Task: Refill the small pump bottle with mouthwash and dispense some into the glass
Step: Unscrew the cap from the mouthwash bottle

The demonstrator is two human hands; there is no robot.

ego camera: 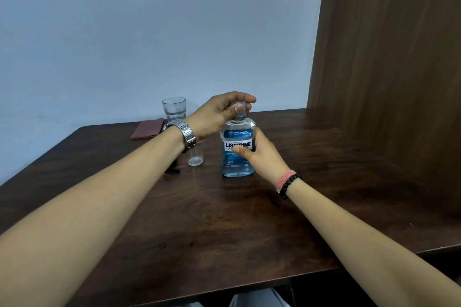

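A blue mouthwash bottle (237, 137) stands upright near the middle of the dark wooden table (224, 219). My left hand (219, 113) curls over its grey cap (240, 113) from above, thumb and fingers around it. My right hand (262, 154) grips the bottle's body from the right side, thumb across the label. A small clear bottle (195, 157) stands open-topped just left of the mouthwash, partly hidden by my left wrist. A small black object (172, 170), possibly the pump top, lies left of it. An empty drinking glass (174, 108) stands at the back.
A reddish-brown wallet-like item (148, 129) lies flat at the table's back left, beside the glass. A wooden panel (386, 57) rises along the right side of the table. A pale wall (149, 32) stands behind the table's far edge.
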